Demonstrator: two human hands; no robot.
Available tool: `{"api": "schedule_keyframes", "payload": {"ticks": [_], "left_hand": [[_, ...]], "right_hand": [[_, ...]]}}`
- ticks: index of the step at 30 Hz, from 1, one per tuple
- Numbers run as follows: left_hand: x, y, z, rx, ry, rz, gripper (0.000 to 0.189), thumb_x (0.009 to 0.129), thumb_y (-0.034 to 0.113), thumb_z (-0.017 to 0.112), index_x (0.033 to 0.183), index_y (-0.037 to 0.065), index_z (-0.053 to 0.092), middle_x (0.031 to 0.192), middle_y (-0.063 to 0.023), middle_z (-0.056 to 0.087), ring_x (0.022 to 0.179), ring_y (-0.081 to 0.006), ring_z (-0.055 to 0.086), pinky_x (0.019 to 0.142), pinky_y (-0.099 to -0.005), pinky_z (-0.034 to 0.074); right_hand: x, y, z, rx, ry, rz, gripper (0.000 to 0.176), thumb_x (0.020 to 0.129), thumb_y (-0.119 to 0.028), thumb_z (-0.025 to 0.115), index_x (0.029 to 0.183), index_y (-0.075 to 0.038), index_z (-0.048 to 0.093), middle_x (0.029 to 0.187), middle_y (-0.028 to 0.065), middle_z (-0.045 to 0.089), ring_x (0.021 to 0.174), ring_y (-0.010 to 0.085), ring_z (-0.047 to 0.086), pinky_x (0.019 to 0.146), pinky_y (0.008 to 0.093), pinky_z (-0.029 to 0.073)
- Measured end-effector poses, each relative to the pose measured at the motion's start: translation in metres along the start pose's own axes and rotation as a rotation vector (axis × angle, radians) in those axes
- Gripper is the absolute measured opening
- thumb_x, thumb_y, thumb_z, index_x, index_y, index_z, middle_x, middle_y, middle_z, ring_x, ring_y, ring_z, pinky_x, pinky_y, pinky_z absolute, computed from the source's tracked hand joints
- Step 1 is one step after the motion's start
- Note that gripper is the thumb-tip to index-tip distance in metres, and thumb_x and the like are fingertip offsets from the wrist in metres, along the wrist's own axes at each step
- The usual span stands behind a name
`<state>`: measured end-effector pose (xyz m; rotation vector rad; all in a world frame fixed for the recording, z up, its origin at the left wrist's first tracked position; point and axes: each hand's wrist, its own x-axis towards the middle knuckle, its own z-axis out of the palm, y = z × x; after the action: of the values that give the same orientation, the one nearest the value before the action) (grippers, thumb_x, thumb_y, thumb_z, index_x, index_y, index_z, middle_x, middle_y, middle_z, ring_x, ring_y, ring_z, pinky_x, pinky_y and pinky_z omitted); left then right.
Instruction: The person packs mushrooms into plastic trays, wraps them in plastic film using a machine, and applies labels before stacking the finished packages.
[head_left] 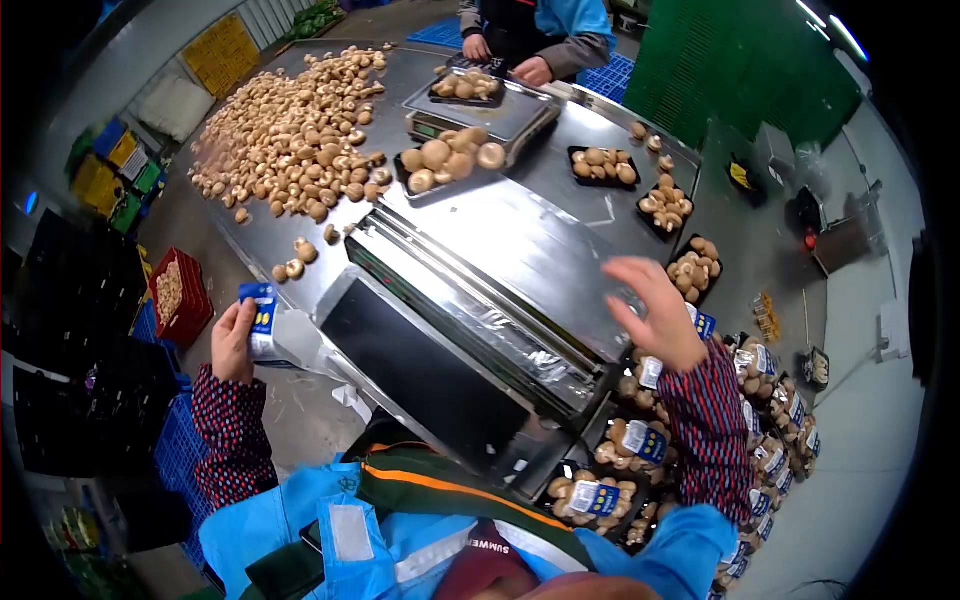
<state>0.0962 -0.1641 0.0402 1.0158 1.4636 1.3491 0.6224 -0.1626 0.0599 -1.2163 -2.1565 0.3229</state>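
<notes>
My left hand (233, 342) is closed on a roll of labels (264, 318), blue and white with yellow dots, beside the left end of the wrapping machine. My right hand (658, 312) is raised with its fingers apart and nothing in it, over the right end of the machine. The wrapping machine (420, 362) has a black plate at the front and clear film (510, 352) along its bars. Just beyond my right hand lies an unwrapped tray of mushrooms (694, 270). Under my right forearm are wrapped, labelled mushroom trays (632, 445).
Loose mushrooms (300, 135) are heaped at the far left of the metal table. A scale (480, 108) carries a filled tray, with another tray of mushrooms (450, 160) before it. A co-worker's hands (533, 71) are behind the scale. A red crate (182, 300) stands left.
</notes>
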Motion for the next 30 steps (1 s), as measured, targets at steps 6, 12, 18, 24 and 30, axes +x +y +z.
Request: {"api": "schedule_keyframes", "payload": {"ticks": [6, 12, 18, 24, 30], "left_hand": [[0.046, 0.053, -0.091, -0.115, -0.152, 0.188, 0.015, 0.093, 0.014, 0.048, 0.093, 0.001, 0.057, 0.08, -0.0036, 0.063, 0.066, -0.0068, 0.059, 0.059, -0.0193, 0.047], [0.134, 0.045, -0.082, -0.018, -0.405, 0.036, 0.011, 0.085, 0.006, 0.053, 0.086, -0.002, 0.06, 0.076, -0.005, 0.064, 0.066, -0.0092, 0.06, 0.062, -0.0219, 0.049], [0.197, 0.007, -0.049, -0.139, -0.795, -0.289, 0.023, 0.087, 0.011, 0.06, 0.103, -0.006, 0.057, 0.088, -0.0074, 0.065, 0.078, -0.0093, 0.062, 0.069, -0.0222, 0.051], [0.209, 0.006, 0.029, -0.039, -1.18, -0.241, 0.031, 0.087, 0.019, 0.06, 0.108, -0.004, 0.057, 0.091, -0.0082, 0.066, 0.081, -0.0102, 0.062, 0.074, -0.0228, 0.05], [0.179, 0.004, 0.068, 0.072, -1.112, -0.017, 0.023, 0.086, 0.021, 0.063, 0.092, -0.002, 0.063, 0.077, -0.0065, 0.066, 0.068, -0.0082, 0.062, 0.062, -0.0195, 0.049]], "right_hand": [[0.181, 0.016, 0.105, -0.13, 0.109, -0.147, 0.046, 0.08, -0.03, 0.064, 0.12, -0.009, 0.054, 0.124, 0.0206, 0.047, 0.113, 0.0353, 0.046, 0.095, 0.0396, 0.038], [0.327, 0.077, 0.217, -0.496, -0.09, -0.29, 0.049, 0.08, -0.046, 0.055, 0.119, -0.016, 0.056, 0.133, 0.0182, 0.041, 0.121, 0.0313, 0.04, 0.101, 0.0457, 0.029], [0.28, 0.043, 0.221, -0.581, -0.128, 0.148, 0.043, 0.077, -0.043, 0.058, 0.11, -0.016, 0.059, 0.116, 0.0066, 0.054, 0.113, 0.0256, 0.046, 0.094, 0.0434, 0.031], [0.169, -0.01, 0.205, -0.762, -0.008, 0.616, 0.043, 0.079, -0.041, 0.057, 0.114, -0.014, 0.056, 0.117, 0.0062, 0.053, 0.111, 0.0248, 0.045, 0.093, 0.0448, 0.031], [0.184, -0.075, 0.19, -0.493, 0.063, 0.533, 0.055, 0.079, -0.036, 0.062, 0.12, -0.002, 0.05, 0.119, 0.0157, 0.051, 0.114, 0.0288, 0.046, 0.097, 0.0442, 0.032]]}}
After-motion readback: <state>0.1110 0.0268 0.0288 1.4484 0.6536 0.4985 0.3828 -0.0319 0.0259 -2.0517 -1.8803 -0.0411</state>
